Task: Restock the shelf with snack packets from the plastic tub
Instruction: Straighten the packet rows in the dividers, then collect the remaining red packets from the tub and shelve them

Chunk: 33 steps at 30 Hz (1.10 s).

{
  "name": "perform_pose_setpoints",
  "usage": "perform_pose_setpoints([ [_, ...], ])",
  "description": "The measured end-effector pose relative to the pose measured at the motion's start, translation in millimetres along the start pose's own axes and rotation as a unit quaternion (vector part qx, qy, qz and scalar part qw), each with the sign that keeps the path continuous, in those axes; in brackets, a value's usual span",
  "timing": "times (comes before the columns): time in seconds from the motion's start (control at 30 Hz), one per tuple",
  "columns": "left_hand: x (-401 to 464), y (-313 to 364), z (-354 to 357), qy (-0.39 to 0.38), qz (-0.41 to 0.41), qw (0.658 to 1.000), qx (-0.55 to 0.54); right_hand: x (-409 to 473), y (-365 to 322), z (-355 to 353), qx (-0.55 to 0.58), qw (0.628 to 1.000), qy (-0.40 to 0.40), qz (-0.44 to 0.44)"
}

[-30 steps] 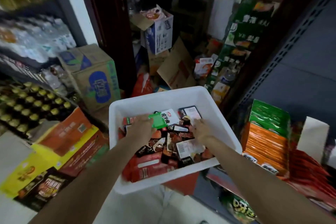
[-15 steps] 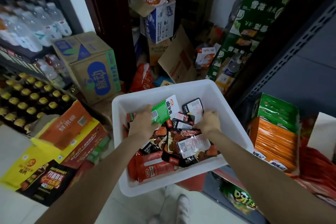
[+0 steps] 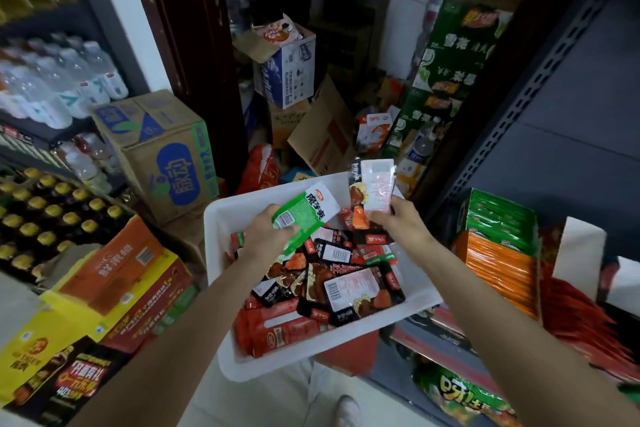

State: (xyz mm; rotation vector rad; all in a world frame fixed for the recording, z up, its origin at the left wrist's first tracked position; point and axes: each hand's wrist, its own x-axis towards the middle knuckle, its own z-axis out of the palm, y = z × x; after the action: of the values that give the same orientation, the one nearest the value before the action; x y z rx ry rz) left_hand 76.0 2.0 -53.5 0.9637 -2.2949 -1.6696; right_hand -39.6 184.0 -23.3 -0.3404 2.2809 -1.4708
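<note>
Evidently sorting for restocking, the person works in a cramped stockroom aisle. At three o'clock, the dark metal shelf (image 3: 571, 135) holds green and orange packet stacks (image 3: 498, 246). Centrally, the white rectangular plastic tub (image 3: 221, 236) sits full of snacks. The left hand (image 3: 266, 239) grasps a green-and-white snack packet (image 3: 304, 215); the right hand (image 3: 401, 222) pinches a black-and-white snack packet (image 3: 372, 191), both raised clear, probably shelf-bound.

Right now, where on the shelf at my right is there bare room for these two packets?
Not much: the front is crowded with the green packs, the orange packs and the red packs. The only bare part is the grey shelf back above them. The white tub is full too.
</note>
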Motion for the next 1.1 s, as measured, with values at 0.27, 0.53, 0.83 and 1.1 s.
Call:
perform_pose_setpoints([
  [0.27,-21,41,1,-0.106,-0.065,0.955,-0.267,-21,0,1,-0.358,0.856,0.187,-0.324],
  [0.53,-41,62,54,-0.068,0.224,0.965,0.116,-28,4,-18,-0.24,0.946,0.158,-0.15],
  [0.83,-69,90,137,-0.088,0.381,0.859,0.331,-62,22,-100,0.434,0.9,0.034,0.012],
  [1.1,-102,146,252,-0.193,0.099,0.976,-0.028,-103,77,-212,0.313,0.937,0.153,-0.026],
])
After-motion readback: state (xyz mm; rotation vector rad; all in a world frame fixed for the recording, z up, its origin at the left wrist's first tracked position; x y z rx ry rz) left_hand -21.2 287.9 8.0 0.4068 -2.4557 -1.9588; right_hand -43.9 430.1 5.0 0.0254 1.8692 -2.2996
